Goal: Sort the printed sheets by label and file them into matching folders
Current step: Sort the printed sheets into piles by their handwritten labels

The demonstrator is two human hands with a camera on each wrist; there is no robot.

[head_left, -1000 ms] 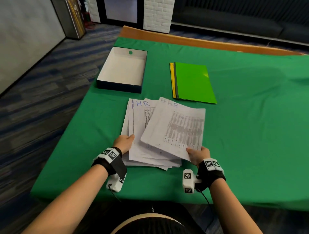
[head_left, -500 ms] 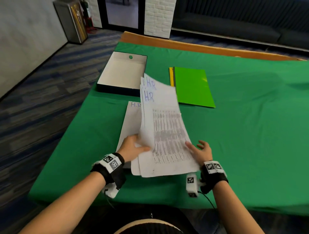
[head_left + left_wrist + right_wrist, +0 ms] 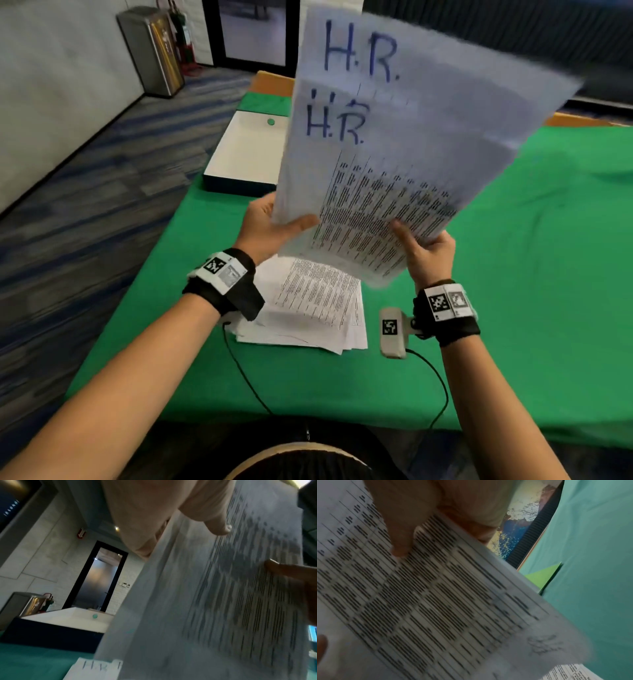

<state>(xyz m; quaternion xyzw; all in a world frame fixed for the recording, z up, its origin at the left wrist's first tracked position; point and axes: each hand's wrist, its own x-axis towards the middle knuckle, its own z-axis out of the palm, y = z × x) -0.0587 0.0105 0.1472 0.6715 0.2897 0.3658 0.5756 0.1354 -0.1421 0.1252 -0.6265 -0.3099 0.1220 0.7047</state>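
Observation:
I hold a bundle of printed sheets (image 3: 394,144) marked "H.R." upright above the table, blurred by motion. My left hand (image 3: 274,228) grips its lower left edge, thumb on the front page. My right hand (image 3: 423,246) grips the lower right corner, thumb on the print. The left wrist view shows the same bundle (image 3: 223,601) under my thumb, and the right wrist view shows its printed face (image 3: 436,601). A smaller pile of sheets (image 3: 318,308) stays flat on the green cloth below my hands. A corner of the green folder (image 3: 542,576) shows past the bundle.
An open white box with dark sides (image 3: 243,154) sits on the green table (image 3: 548,274) at the far left. The bundle hides most of the folders in the head view. A metal bin (image 3: 150,51) stands by the wall. Cables trail from my wrists over the table's front edge.
Both hands gathered the H.R. sheets off the pile and raised them upright toward the camera. Some sheets stayed on the cloth.

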